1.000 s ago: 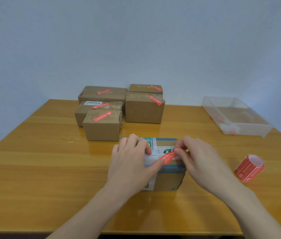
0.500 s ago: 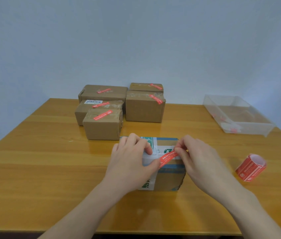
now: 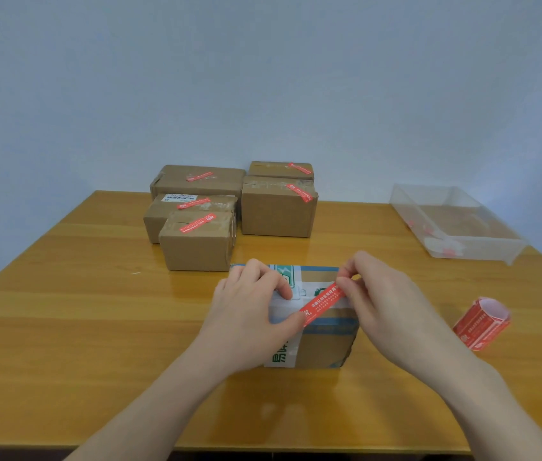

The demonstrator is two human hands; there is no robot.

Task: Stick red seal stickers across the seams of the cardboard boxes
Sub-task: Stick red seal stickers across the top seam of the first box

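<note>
A small cardboard box (image 3: 324, 347) with blue tape and green print sits at the table's front middle. A red seal sticker (image 3: 321, 302) lies diagonally over its top. My left hand (image 3: 249, 314) rests on the box's left part, with its thumb pressing the sticker's near end and its fingers curled onto the top. My right hand (image 3: 382, 304) pinches the sticker's far end between thumb and forefinger. A roll of red stickers (image 3: 480, 322) lies on the table to the right.
Several sealed cardboard boxes (image 3: 196, 241), each with a red sticker on top, stand grouped at the back middle. A clear plastic tray (image 3: 455, 224) with a few scraps sits at the back right. All of this is on a wooden table (image 3: 80, 327).
Both hands stay on the box. The sticker sits a little flatter against the top, with my left thumb still on its near end.
</note>
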